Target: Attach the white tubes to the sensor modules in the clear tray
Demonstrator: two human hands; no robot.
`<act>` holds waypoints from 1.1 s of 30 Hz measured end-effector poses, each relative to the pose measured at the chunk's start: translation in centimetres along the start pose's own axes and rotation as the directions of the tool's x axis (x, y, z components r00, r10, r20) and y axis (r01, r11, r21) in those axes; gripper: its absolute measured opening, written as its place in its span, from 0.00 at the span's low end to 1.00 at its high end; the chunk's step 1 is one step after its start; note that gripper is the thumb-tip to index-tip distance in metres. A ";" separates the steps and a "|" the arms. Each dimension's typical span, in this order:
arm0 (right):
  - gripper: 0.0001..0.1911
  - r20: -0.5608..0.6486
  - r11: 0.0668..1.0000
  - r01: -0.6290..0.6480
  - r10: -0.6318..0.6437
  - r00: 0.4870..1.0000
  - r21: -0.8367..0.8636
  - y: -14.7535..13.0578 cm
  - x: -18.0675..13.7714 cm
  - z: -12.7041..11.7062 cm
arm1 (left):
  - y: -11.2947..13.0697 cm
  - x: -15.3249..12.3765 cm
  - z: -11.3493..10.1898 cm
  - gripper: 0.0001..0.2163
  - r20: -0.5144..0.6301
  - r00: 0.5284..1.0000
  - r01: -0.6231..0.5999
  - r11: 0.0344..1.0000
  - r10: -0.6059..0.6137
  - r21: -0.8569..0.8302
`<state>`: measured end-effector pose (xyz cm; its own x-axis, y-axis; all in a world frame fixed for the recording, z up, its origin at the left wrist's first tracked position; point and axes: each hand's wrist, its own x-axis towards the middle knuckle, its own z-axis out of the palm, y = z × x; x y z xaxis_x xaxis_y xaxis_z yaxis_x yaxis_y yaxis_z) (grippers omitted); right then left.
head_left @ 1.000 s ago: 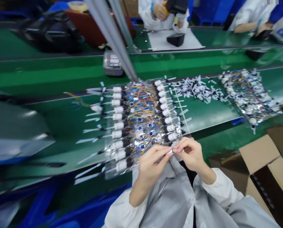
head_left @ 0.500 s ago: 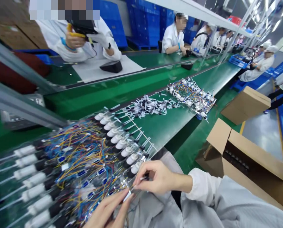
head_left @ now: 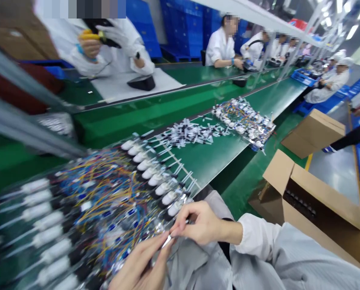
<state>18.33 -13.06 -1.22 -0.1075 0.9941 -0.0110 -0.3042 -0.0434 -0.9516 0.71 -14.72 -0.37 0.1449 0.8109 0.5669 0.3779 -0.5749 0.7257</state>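
From my remote station, I held the left hand's (head_left: 143,262) narrowed fingers around a small white strip (head_left: 167,241), the right hand's (head_left: 199,223) pinched at its end, beside wired parts (head_left: 116,197) on the worktop (head_left: 225,151), apparently adjusting it, which called next for steady fingertip pressure.

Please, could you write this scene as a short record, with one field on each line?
Left hand: pinches a small white piece
Right hand: fingertips pinched at that piece's end
Beside hands: tangled coloured wires between rows of white cylinders
Farther along table: heap of strips, second wire bundle
Right side: open cardboard box
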 end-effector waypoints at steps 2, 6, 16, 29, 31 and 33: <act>0.24 -0.016 0.999 0.028 -0.029 0.999 -0.037 -0.4 -0.5 -0.2 | 0.5 0.2 0.4 0.12 -0.016 1.000 -0.011 1.000 0.010 -0.021; 0.17 -0.001 0.984 0.142 -0.143 0.990 -0.103 -0.9 -0.4 -0.8 | 0.7 0.6 1.1 0.11 -0.105 0.994 -0.015 1.000 0.012 -0.021; 0.10 0.048 0.957 0.188 -0.182 0.982 -0.221 -0.9 0.2 -0.9 | 0.5 0.3 1.0 0.08 -0.131 0.989 0.061 0.996 -0.069 -0.061; 0.06 0.163 0.896 0.337 -0.301 0.940 -0.289 -0.1 -0.1 -1.3 | 0.7 -0.1 1.0 0.05 -0.119 0.974 0.177 0.974 -0.194 -0.139; 0.07 0.160 0.879 0.369 -0.334 0.929 -0.303 0.2 -0.2 -1.2 | 0.8 -0.2 1.2 0.04 -0.115 0.961 0.229 0.957 -0.251 -0.179; 0.07 0.172 0.860 0.386 -0.347 0.922 -0.334 0.3 -0.3 -1.2 | 1.0 -0.3 1.3 0.04 -0.090 0.947 0.282 0.934 -0.308 -0.220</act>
<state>19.45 -13.26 -1.88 -0.1568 0.9144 0.3731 0.0134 0.3797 -0.9250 2.20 -15.42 -0.35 -0.0615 0.9351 0.3489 0.1929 -0.3319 0.9234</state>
